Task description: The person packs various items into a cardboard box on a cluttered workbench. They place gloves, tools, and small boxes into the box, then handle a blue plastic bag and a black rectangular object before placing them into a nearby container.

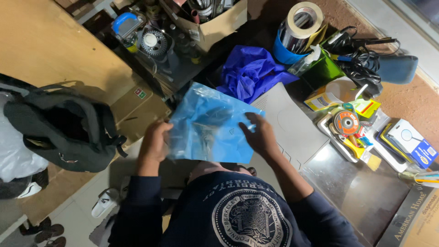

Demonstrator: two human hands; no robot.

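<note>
I hold a light blue clear plastic bag [208,121] in front of my chest with both hands. My left hand [154,142] grips its left edge. My right hand [259,135] pinches its right edge, fingers curled on the plastic. Something dark and thin shows faintly through the bag; I cannot tell what it is. Just beyond the bag lies a crumpled dark blue plastic bag [251,71].
A black backpack [64,126] sits at left on a wooden board. A grey flat panel [292,128] lies right of the bag. Tape rolls [299,23], black cables [361,57], a cutting disc [346,122] and small boxes crowd the right. A cardboard box [215,20] stands behind.
</note>
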